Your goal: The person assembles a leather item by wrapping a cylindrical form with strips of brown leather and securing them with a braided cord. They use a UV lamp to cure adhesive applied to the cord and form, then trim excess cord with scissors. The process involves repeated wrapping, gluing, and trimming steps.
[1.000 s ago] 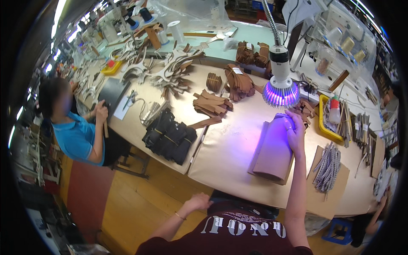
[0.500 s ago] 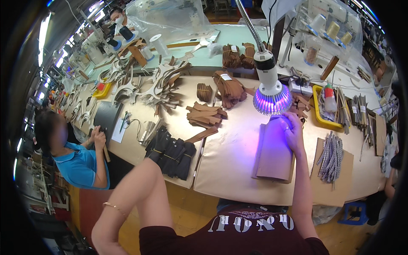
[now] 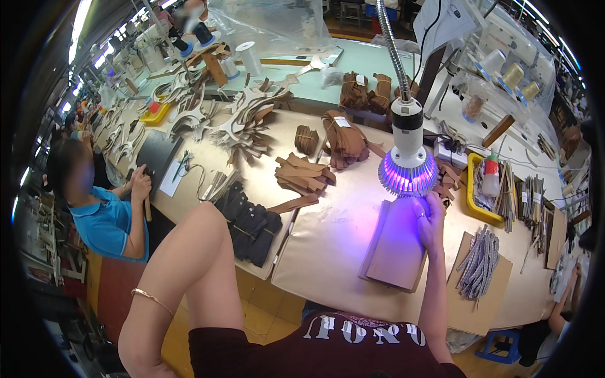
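Beneath the purple-lit lamp (image 3: 408,171) lies a brown folded cardboard piece (image 3: 397,246) on the gold-covered table. My right hand (image 3: 431,220), with a ring on it, is closed on the cardboard's far right edge, thumb on top and fingers partly out of sight at the border. My left arm is bent sharply, elbow up, with a bracelet at the wrist. Only the back part of my left hand (image 3: 144,353) shows at the lower edge; its fingers are hidden, so its state cannot be told.
Brown strips (image 3: 305,175), a brown bundle (image 3: 343,138) and dark bundles (image 3: 252,223) lie left of the lamp. On the right are a yellow tray (image 3: 477,205) and grey patterned strips (image 3: 479,261) on cardboard. A co-worker in blue (image 3: 113,220) works at far left.
The whole view has shifted, so the lamp and cardboard appear lower. My right hand stays at the cardboard's far right edge, its thumb a little differently bent. My left arm stays bent.
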`<state>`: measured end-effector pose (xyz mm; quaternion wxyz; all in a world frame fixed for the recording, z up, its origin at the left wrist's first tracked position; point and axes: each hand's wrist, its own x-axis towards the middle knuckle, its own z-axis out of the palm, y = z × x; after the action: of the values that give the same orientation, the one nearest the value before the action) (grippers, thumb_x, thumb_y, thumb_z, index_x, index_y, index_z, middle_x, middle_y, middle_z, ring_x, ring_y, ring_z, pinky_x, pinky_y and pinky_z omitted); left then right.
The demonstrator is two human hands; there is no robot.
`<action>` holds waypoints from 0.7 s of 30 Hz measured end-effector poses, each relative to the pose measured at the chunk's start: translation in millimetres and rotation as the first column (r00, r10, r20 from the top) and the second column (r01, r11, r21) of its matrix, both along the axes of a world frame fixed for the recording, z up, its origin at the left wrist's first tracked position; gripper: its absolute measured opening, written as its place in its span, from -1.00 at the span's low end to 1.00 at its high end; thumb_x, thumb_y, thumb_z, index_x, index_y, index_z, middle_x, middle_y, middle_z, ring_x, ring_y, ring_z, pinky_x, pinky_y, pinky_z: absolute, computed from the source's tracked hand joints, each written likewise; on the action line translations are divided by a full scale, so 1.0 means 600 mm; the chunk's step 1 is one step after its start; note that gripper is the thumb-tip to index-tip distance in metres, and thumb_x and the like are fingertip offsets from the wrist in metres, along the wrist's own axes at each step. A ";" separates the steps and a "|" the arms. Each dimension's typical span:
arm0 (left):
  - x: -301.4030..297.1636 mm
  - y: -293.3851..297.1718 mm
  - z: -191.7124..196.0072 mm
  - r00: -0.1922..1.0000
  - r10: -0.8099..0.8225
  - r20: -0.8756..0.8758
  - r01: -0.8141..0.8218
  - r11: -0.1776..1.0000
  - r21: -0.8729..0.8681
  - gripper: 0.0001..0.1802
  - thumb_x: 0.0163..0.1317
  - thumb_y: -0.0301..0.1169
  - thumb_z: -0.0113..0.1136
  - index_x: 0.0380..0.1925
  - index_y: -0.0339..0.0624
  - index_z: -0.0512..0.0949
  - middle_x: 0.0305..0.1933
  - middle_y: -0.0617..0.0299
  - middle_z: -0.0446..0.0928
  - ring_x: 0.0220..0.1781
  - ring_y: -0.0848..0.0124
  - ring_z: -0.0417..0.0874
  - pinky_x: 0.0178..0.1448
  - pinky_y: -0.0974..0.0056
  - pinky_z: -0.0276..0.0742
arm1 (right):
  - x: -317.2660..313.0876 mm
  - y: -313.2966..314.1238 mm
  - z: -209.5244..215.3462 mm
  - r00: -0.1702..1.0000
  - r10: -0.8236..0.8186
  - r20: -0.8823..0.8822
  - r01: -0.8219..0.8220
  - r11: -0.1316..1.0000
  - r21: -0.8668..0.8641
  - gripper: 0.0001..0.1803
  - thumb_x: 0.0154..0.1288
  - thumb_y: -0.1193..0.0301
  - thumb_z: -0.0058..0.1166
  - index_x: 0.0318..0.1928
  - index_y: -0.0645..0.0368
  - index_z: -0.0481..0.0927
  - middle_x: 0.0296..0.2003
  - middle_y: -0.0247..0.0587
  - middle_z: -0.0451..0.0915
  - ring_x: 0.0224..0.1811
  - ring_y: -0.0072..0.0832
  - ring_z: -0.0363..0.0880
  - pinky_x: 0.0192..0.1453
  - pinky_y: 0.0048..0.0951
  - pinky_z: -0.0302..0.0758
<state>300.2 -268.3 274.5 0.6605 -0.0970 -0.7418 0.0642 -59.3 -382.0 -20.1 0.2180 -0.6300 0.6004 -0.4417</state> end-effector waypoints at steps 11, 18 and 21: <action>0.004 -0.261 -0.291 0.717 0.649 0.255 -0.515 0.246 0.821 -0.47 0.35 -0.09 0.03 -0.01 -0.43 0.49 -0.07 -0.28 0.54 -0.03 -0.12 0.57 0.12 0.05 0.44 | -0.002 0.000 -0.013 0.994 -0.006 0.110 0.004 1.000 0.017 -0.65 0.21 0.50 0.10 0.02 0.32 0.51 -0.01 -0.08 0.50 0.10 -0.19 0.43 0.29 -0.27 0.28; -0.112 -0.444 -0.483 0.700 0.317 0.640 -0.587 -0.254 0.768 -0.46 0.32 -0.11 0.07 0.06 -0.40 0.50 -0.07 -0.22 0.60 -0.01 -0.08 0.61 0.16 0.03 0.46 | -0.012 0.002 -0.018 0.996 0.029 0.090 -0.033 0.998 0.045 -0.65 0.25 0.48 0.10 0.04 0.34 0.48 0.03 -0.08 0.47 0.12 -0.22 0.41 0.29 -0.28 0.28; -0.116 -0.457 -0.490 0.528 0.294 0.797 -0.769 -0.233 0.595 -0.60 0.29 -0.22 0.10 0.00 -0.28 0.56 -0.11 -0.11 0.62 -0.06 0.02 0.64 0.11 0.07 0.50 | -0.011 -0.001 -0.023 0.990 0.029 0.136 -0.032 0.999 0.017 -0.66 0.26 0.47 0.11 0.02 0.34 0.47 0.03 -0.09 0.47 0.11 -0.23 0.41 0.28 -0.28 0.28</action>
<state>230.4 -542.7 -19.2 0.2873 0.6895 -0.6452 -0.1604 -65.8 -382.5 -34.1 0.2710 -0.6055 0.5788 -0.4742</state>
